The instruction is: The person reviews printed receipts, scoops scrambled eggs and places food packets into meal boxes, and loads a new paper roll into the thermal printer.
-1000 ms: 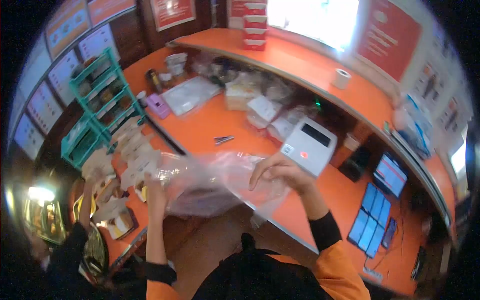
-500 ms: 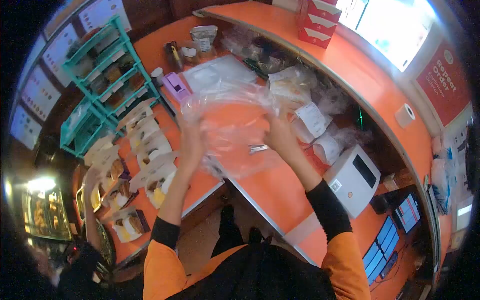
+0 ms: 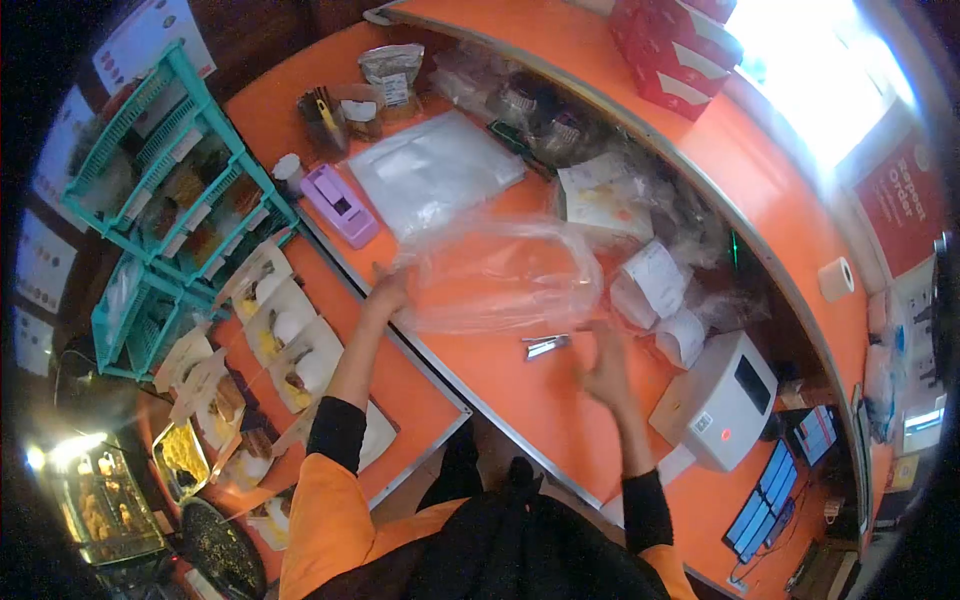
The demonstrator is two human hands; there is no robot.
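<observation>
A clear plastic bag (image 3: 505,275) lies spread on the orange counter, its mouth loosely open. At its left edge, my left hand (image 3: 388,293) pinches the film. My right hand (image 3: 606,368) is apart from the bag, low over the counter on the right, fingers spread and somewhat blurred, with nothing seen in it. Between the bag and my right hand lies a small shiny metal object (image 3: 546,346); its exact kind is too small to tell. Just behind the bag is a stack of flat clear plastic bags (image 3: 435,170).
A purple tape dispenser (image 3: 338,205) stands left of the stack. Open food boxes (image 3: 290,330) line the left counter beside teal racks (image 3: 180,170). On the right are a white printer (image 3: 715,400) and paper-wrapped packages (image 3: 650,285). Red boxes (image 3: 675,55) sit on the raised ledge.
The bag has come down from between both hands onto the counter. My right hand has let go and moved right and toward me; my left stays at the bag's edge.
</observation>
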